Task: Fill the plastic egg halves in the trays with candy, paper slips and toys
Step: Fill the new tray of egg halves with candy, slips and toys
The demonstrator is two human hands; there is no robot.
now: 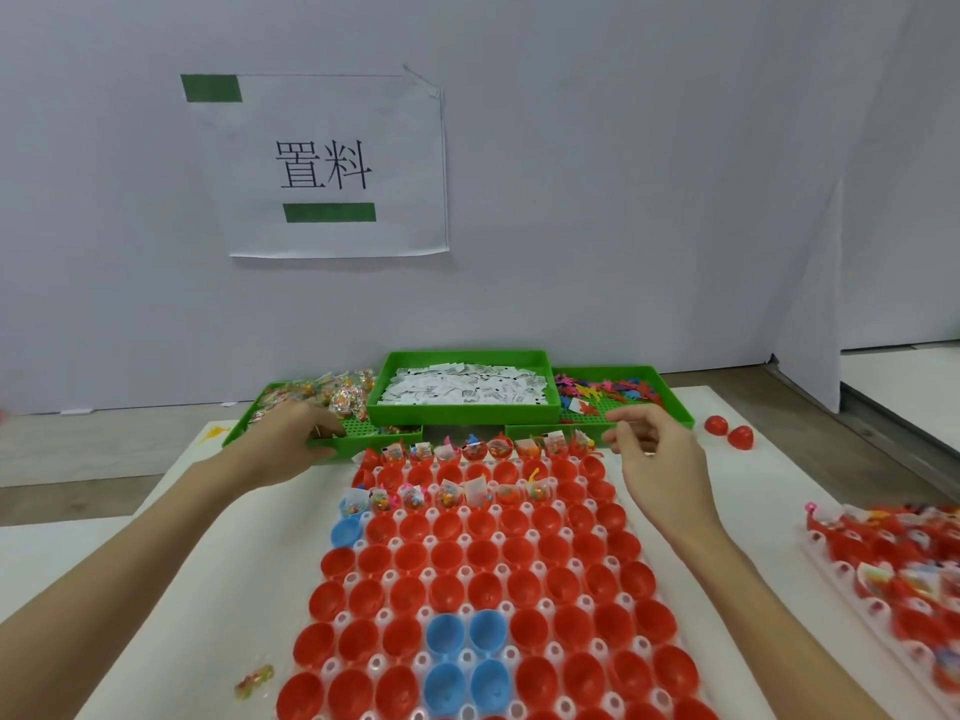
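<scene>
A clear tray (631, 550) in front of me holds rows of red egg halves (447, 556) and a few blue egg halves (465, 634). The two far rows hold candy, paper slips and toys (447, 493). Three green bins stand behind it: candy packets (332, 394) on the left, paper slips (462, 389) in the middle, small toys (608, 389) on the right. My left hand (288, 433) lies palm down at the candy bin's front edge; whether it holds candy is hidden. My right hand (654, 449) hovers by the toy bin's front edge, fingers pinched.
A second tray (883, 563) of filled red halves lies at the right edge. Two loose red halves (730, 431) sit right of the toy bin. A candy packet (253, 680) lies on the white mat at front left. A wall with a paper sign (332, 166) stands behind.
</scene>
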